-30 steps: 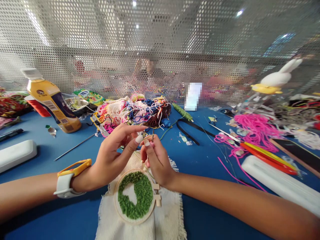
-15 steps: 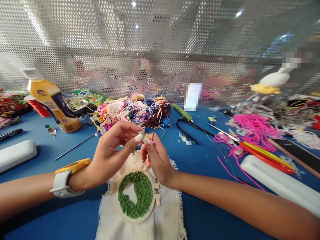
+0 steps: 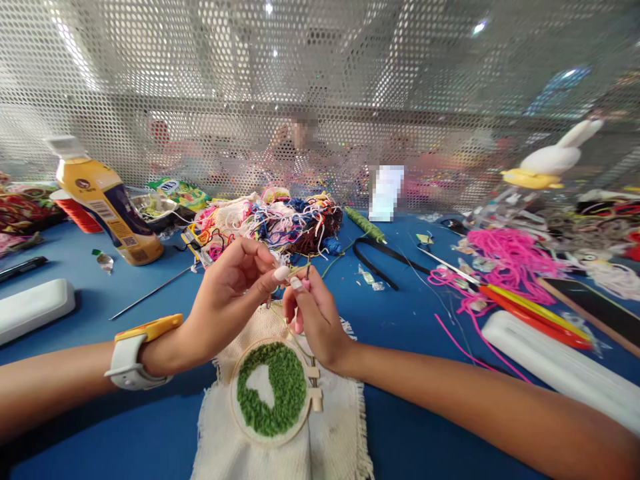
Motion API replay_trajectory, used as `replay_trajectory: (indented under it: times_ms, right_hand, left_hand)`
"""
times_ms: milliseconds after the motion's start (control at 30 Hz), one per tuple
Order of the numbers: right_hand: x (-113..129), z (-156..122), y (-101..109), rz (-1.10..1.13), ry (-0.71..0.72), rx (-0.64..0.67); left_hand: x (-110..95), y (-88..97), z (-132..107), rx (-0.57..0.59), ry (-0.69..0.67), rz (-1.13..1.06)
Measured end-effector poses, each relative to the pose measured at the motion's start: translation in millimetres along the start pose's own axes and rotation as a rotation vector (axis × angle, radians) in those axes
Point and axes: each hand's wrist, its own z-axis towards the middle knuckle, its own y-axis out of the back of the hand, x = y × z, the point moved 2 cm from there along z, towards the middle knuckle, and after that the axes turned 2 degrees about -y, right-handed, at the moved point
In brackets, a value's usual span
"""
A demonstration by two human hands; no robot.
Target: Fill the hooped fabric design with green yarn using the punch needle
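Observation:
My left hand [image 3: 233,303], with a watch [image 3: 131,360] on its wrist, pinches a strand of green yarn [image 3: 299,271] between thumb and forefinger. Close beside it, my right hand [image 3: 320,313] is closed around a thin, dark needle-like tool [image 3: 308,270], mostly hidden by the fingers. Below both hands lies a cream cloth [image 3: 340,427] with frayed edges. A round embroidery hoop [image 3: 235,417] is clamped on it, filled with looped green stitching [image 3: 290,387] around a bare pale patch. A strand hangs from the hands toward the hoop.
A tangled yarn pile [image 3: 270,220] and a green yarn bundle [image 3: 364,223] lie behind the hands. On the left stands a yellow bottle [image 3: 107,207]. Pink yarn [image 3: 505,260], scissors [image 3: 535,317] and a phone [image 3: 595,303] lie right. A perforated metal screen [image 3: 320,80] stands behind.
My left hand has shifted very slightly to the right, its fingers still pinched. My right hand and the hoop stay nearly in place.

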Motion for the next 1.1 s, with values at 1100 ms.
replay_trajectory:
  times_ms: [1100]
  right_hand:
    - [3,1,1,0.058,-0.025,0.050]
  left_hand:
    - [-9,4.4,-3,0.065,0.116,0.093]
